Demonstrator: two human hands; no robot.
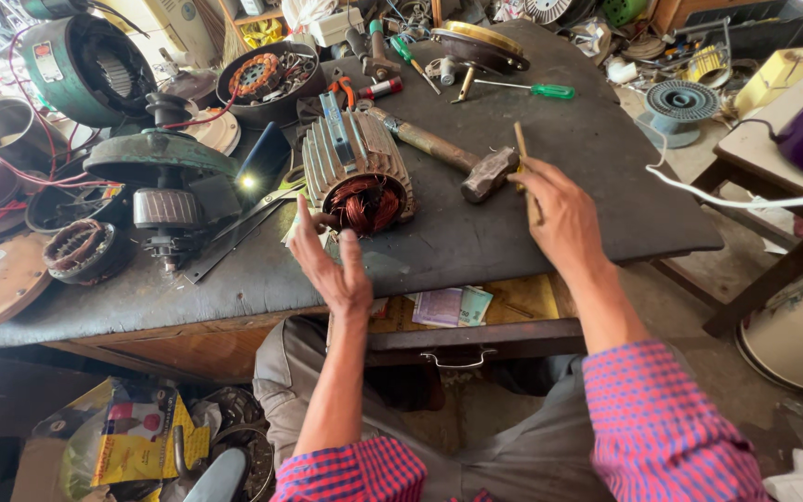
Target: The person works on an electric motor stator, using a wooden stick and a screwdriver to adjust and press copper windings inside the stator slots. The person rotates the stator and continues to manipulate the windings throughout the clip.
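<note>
Scene: a person sits at a dark worktable [513, 232] crowded with motor parts and tools, seen from above.
Stator: a ribbed grey motor stator [357, 174] lies on its side mid-table, copper windings facing the person.
Left hand: the left hand [332, 265] is open, fingers spread, fingertips just touching the stator's open end.
Right hand: the right hand [559, 214] is closed around a thin wooden stick [522, 149].
Nearby: a hammer [453, 158] lies just beside the stator; a green-handled screwdriver [527, 89] lies farther back.
Handling: the stator looks heavy and rigid; the ribbed casing gives firm grip, while the windings look fragile.
</note>
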